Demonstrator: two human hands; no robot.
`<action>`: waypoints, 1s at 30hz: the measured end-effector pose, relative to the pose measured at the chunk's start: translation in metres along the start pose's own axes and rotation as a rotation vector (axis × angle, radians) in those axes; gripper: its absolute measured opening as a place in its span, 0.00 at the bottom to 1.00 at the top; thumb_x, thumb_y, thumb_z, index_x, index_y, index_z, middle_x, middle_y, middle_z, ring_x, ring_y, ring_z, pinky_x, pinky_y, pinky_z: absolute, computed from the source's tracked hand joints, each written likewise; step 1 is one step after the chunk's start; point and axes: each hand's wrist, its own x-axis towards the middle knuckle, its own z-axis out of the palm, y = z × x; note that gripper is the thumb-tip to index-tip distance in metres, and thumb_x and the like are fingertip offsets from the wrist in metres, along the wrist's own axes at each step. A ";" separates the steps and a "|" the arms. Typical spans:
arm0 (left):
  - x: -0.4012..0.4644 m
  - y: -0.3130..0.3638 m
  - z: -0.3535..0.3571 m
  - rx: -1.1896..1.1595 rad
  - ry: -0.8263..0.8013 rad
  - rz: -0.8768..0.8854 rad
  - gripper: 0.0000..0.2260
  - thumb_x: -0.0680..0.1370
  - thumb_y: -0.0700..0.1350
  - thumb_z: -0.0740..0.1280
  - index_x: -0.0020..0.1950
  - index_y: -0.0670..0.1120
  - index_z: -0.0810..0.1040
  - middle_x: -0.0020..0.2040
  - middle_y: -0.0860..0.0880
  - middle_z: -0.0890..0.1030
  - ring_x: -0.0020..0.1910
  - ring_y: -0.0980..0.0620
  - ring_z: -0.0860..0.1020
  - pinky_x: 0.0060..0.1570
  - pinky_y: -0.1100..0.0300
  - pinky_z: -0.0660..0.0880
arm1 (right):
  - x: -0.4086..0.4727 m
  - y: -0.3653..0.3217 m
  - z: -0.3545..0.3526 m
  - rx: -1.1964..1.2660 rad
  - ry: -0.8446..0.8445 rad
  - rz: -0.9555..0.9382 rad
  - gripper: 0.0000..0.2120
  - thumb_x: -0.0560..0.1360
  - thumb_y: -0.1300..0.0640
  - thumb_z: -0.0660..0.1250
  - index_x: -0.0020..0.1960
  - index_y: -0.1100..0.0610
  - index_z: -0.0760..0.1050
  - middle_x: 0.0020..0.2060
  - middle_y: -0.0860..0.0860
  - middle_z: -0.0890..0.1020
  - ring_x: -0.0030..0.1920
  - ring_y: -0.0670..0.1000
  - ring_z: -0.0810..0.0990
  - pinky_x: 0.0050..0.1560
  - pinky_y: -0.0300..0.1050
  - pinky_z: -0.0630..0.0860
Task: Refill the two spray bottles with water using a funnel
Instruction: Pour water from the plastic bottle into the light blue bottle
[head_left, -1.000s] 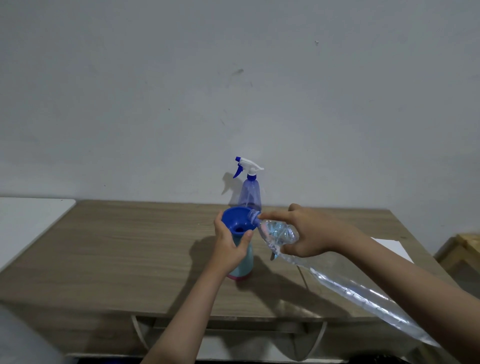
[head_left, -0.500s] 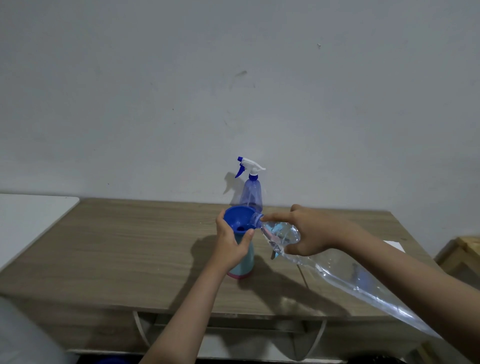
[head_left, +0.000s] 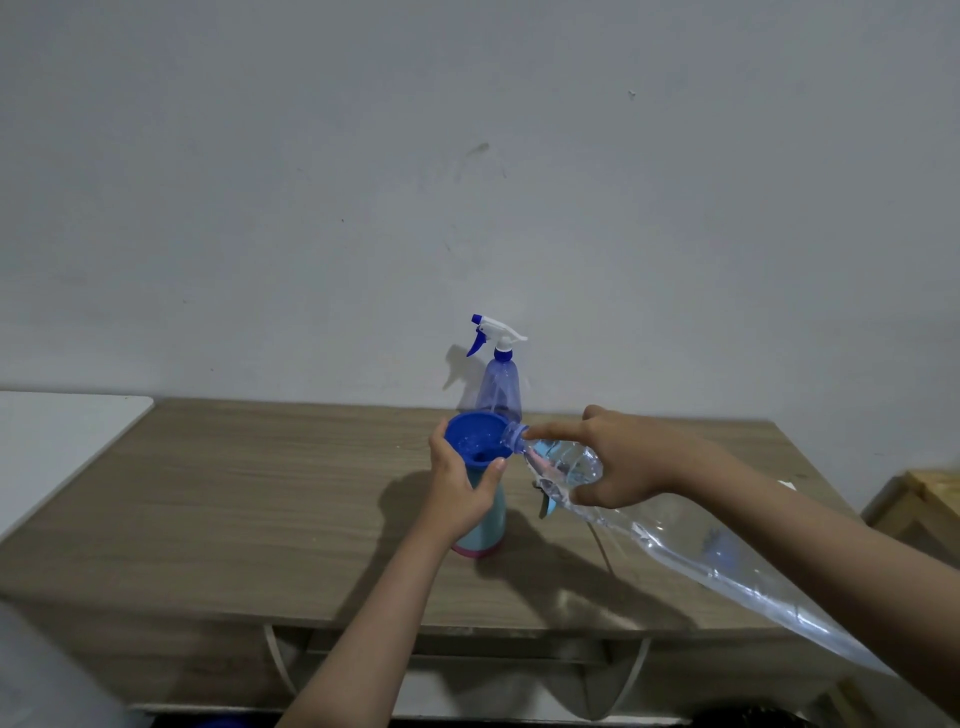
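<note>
Blue funnel (head_left: 475, 439) seated in teal spray bottle (head_left: 485, 525) at mid-table, left hand (head_left: 460, 488) wrapped around both. Right hand (head_left: 618, 460) gripping tilted water bottle (head_left: 675, 540), mouth at rim. Risk: overflow from pouring too fast.

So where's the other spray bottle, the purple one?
The purple spray bottle stands upright at the table's back edge by the wall, just behind the blue funnel.

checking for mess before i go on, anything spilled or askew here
No spill stands out. The blue funnel sits in the light blue bottle, steadied by the left hand; the right hand tips the clear water bottle into it. A small object lying behind that bottle is too hidden to identify.
</note>
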 end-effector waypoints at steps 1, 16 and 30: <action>0.000 0.000 0.000 -0.002 0.001 0.002 0.35 0.75 0.49 0.68 0.72 0.53 0.47 0.68 0.46 0.68 0.66 0.50 0.70 0.64 0.60 0.68 | -0.001 0.000 0.001 -0.005 0.006 0.000 0.37 0.66 0.45 0.69 0.70 0.29 0.55 0.39 0.41 0.65 0.48 0.48 0.75 0.41 0.41 0.67; -0.002 0.002 -0.001 -0.015 0.006 -0.013 0.35 0.75 0.48 0.69 0.71 0.57 0.48 0.67 0.48 0.68 0.65 0.53 0.71 0.58 0.67 0.68 | -0.008 -0.002 0.003 0.096 0.151 -0.003 0.36 0.70 0.42 0.67 0.70 0.27 0.50 0.47 0.48 0.70 0.39 0.47 0.76 0.42 0.41 0.73; -0.008 0.010 -0.001 0.007 0.031 -0.014 0.35 0.76 0.47 0.69 0.73 0.46 0.48 0.67 0.47 0.66 0.64 0.50 0.69 0.58 0.62 0.67 | -0.033 0.036 -0.012 0.378 0.916 0.051 0.40 0.68 0.51 0.75 0.72 0.35 0.58 0.53 0.52 0.72 0.36 0.46 0.80 0.39 0.33 0.75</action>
